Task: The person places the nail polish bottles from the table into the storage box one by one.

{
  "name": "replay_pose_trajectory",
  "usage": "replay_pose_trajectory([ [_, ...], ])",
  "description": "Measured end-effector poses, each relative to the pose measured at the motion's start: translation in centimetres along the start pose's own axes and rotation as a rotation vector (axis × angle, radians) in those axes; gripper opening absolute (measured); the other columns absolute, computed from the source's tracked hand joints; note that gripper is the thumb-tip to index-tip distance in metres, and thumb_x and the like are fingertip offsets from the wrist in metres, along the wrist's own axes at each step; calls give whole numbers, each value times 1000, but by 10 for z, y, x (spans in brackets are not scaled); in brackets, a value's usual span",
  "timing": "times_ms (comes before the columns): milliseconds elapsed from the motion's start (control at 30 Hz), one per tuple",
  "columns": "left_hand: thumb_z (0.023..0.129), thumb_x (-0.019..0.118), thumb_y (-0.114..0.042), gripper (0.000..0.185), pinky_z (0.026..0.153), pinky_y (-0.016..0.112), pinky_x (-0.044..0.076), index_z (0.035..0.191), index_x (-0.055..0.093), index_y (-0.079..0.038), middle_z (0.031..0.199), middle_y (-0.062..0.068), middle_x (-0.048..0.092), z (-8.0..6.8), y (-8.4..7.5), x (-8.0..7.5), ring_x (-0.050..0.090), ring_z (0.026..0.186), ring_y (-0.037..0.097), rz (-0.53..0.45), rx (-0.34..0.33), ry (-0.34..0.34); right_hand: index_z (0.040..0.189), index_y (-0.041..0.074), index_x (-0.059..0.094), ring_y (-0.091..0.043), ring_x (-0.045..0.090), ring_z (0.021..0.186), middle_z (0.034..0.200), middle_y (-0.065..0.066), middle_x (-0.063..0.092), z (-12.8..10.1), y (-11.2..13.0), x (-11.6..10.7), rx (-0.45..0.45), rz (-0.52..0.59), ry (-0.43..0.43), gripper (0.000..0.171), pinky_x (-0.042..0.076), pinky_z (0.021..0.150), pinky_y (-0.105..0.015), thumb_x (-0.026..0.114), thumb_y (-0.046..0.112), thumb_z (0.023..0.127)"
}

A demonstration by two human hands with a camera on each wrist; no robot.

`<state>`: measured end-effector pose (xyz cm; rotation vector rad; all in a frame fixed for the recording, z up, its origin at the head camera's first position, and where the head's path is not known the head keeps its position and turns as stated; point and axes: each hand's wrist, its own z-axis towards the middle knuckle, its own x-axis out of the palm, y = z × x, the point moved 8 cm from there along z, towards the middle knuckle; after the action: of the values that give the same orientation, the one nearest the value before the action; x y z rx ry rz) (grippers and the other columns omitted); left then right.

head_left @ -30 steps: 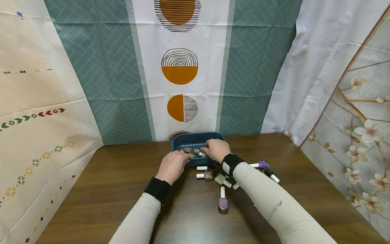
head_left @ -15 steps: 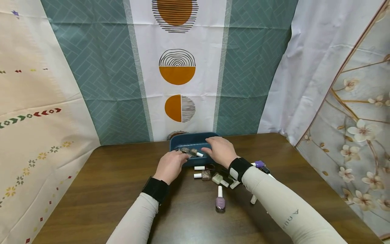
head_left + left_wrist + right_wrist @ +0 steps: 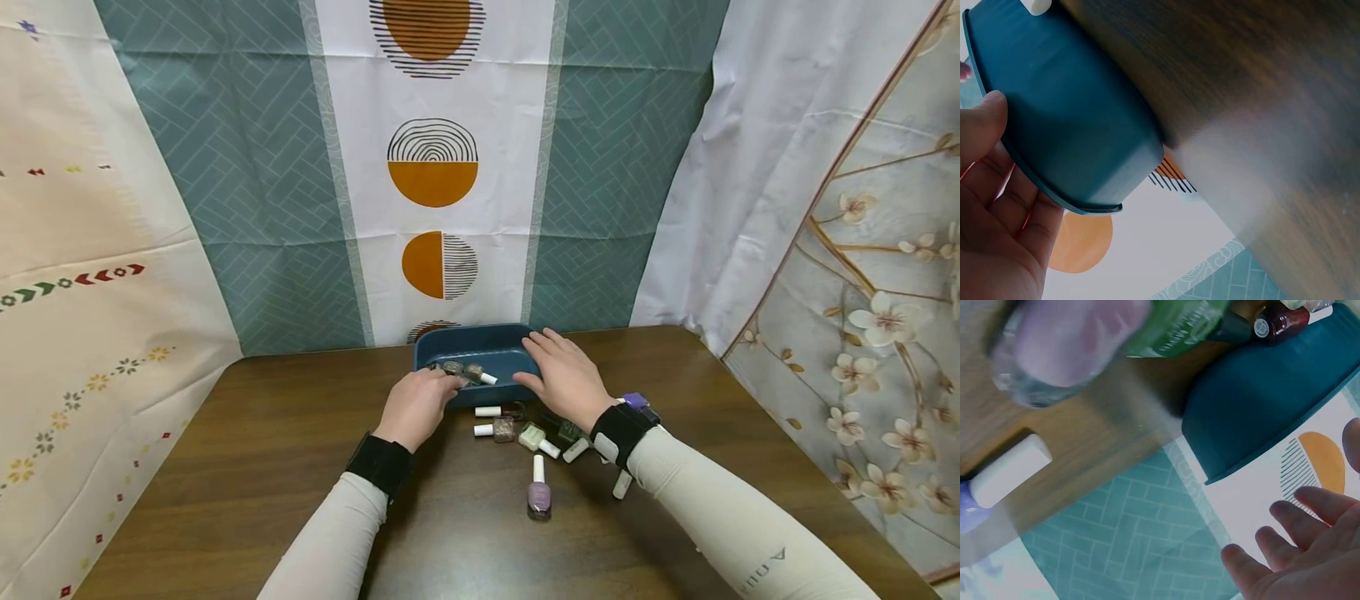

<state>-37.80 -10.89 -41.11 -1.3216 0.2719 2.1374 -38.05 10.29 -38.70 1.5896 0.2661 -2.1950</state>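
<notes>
A blue tray (image 3: 480,336) stands at the table's far edge, with several small nail polish bottles (image 3: 474,372) in its left part. My left hand (image 3: 416,407) grips the tray's near left rim: in the left wrist view the thumb lies at the rim, and the curled fingers (image 3: 1038,228) are on its other side. Over the tray's right end, my right hand (image 3: 570,375) is spread with straight fingers, holding nothing. A dark red nail polish bottle (image 3: 512,410) lies just in front of the tray, beside a brown glitter one (image 3: 503,430).
More nail polish bottles lie in front of the tray: a pale green one (image 3: 533,437), a mauve one (image 3: 538,497) and a purple one (image 3: 634,401). My right forearm (image 3: 712,492) hides some of them. Patterned curtains (image 3: 600,167) hang behind the wooden table (image 3: 247,467).
My right hand has moved right from above the inside of the tray to its right end, its fingers now spread. The left hand stays at the tray's rim.
</notes>
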Motion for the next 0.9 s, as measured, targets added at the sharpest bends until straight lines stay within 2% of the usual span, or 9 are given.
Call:
replay_pose_trajectory([
  [133,99,83,-8,17,87,45,63,115,86,-11,96,5,79,0,0,0,75,92,28,-5,1,8,162,1,53,-41,37,160,167,-22,49,-11,-6,-3,-6,8,-27,73,31,129,-58,71,46,108],
  [367,99,83,-7,18,87,45,63,116,86,-10,97,5,80,1,0,-1,76,92,28,-13,-5,23,164,0,49,-41,36,161,169,-22,47,-28,-20,-5,16,12,-22,75,30,129,-59,70,46,108],
  [900,100,81,-6,18,88,44,63,117,86,-11,97,4,80,1,0,-1,76,93,27,6,-10,34,162,-2,51,-43,42,156,166,-23,50,-66,-45,-20,57,-7,-39,75,35,126,-60,74,43,107],
])
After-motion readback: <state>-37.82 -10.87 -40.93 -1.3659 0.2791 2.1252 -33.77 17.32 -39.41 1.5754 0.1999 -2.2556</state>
